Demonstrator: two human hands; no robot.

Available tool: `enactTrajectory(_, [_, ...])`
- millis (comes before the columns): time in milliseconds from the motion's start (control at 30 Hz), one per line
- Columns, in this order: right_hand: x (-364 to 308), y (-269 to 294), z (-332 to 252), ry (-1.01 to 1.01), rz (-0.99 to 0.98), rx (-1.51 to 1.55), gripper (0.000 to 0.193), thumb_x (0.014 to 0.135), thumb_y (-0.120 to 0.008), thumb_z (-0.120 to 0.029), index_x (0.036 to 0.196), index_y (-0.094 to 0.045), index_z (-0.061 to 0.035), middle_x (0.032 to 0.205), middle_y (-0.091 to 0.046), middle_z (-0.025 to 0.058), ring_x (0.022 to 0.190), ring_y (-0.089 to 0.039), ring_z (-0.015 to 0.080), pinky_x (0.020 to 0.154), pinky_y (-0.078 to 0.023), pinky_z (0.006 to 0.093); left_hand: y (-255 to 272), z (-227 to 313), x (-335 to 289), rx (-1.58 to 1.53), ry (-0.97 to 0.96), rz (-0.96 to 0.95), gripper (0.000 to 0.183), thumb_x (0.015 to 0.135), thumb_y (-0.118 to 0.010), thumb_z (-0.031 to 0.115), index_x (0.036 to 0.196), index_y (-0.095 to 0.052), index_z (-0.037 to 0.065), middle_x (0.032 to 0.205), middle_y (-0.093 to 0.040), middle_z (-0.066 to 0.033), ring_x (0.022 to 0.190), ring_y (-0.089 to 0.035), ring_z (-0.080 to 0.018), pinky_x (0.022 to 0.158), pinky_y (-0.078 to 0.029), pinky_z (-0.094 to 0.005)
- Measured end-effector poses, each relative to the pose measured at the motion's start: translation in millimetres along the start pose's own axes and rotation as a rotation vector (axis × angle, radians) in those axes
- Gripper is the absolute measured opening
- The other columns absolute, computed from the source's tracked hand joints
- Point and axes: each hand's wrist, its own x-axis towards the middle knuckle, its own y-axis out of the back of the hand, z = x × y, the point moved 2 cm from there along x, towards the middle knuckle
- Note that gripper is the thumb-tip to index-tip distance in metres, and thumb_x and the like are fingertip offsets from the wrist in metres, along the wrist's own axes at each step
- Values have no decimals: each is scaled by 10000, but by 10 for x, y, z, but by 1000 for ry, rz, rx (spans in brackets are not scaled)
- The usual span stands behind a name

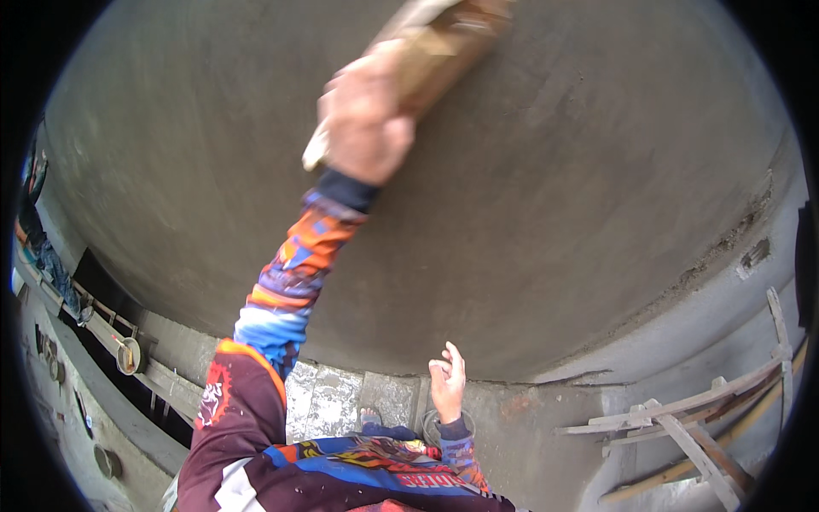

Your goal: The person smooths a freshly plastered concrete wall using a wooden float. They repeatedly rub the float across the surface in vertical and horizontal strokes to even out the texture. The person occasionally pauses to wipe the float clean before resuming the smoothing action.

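My left hand (363, 128) is raised against a broad grey plastered wall (529, 222), its fingers wrapped round a long wooden float (456, 55). Motion smears both hand and float, and the float's upper end runs out of the picture. The float slants up to the right, lying along or close to the wall's surface. Low down near my body, my right hand (448, 388) holds nothing. Its forefinger points upward and the other fingers are loosely bent. Behind that wrist shows part of a round bucket-like rim (471, 424).
On the right stands a wooden frame of boards (699, 405). A bucket (129, 357) rests on planking (171, 388) at left, with another bucket (107, 462) lower down. Another person (47, 256) is at the far left edge. My foot (370, 416) shows below.
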Motion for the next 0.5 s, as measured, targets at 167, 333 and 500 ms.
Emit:
enactTrajectory(167, [-109, 176, 269, -71, -37, -178, 498, 871, -680, -108, 1342, -533, -44, 1198, -525, 122, 868, -630, 127, 746, -515, 264, 168, -494, -1306, 4, 479, 150, 586, 838, -678, 128, 1373, -466, 16, 1286, -501, -212, 1160, -514, -384, 998, -406, -447])
enactTrajectory(333, [129, 162, 97, -47, -89, -208, 474, 878, -660, -98, 1328, -533, -22, 1216, -524, 133, 866, -629, 137, 751, -520, 270, -174, 432, -1019, -121, 64, -163, 617, 661, -665, 69, 1265, -541, 63, 1115, -579, -175, 1021, -556, -356, 907, -440, -506])
enactTrajectory(500, [61, 269, 29, -41, -125, -233, 459, 886, -653, -100, 1315, -531, 9, 1202, -540, 136, 882, -631, 147, 785, -516, 284, 212, -407, -62, 63, 72, 68, 631, 746, -680, 107, 1338, -469, 41, 1146, -554, -180, 1037, -540, -355, 885, -445, -478])
